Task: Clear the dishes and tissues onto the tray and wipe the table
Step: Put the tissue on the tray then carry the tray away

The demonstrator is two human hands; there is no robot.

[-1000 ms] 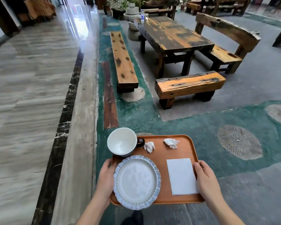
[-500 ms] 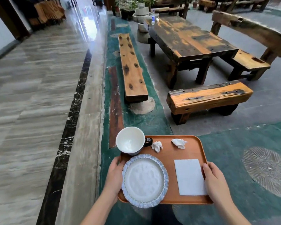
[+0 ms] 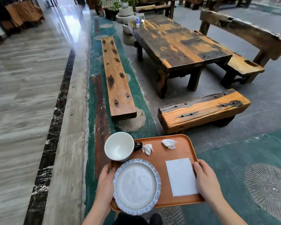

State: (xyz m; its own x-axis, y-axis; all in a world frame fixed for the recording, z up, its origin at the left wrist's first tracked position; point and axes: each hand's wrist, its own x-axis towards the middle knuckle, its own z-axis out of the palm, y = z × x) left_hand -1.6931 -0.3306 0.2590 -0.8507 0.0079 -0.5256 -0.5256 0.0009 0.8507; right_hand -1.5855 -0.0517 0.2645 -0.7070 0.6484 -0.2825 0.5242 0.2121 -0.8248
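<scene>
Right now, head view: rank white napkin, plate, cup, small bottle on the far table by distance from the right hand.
From the right hand:
1. White napkin, flat on the tray right beside the hand.
2. Plate, tray's left side.
3. Cup, tray's far-left corner.
4. Small bottle, far end of the table ahead.

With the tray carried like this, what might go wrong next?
1. The cup and plate overhang the tray edge; a tilt may drop them.
2. The loose tissues could blow off.
3. The low bench ahead is a trip hazard.
</scene>
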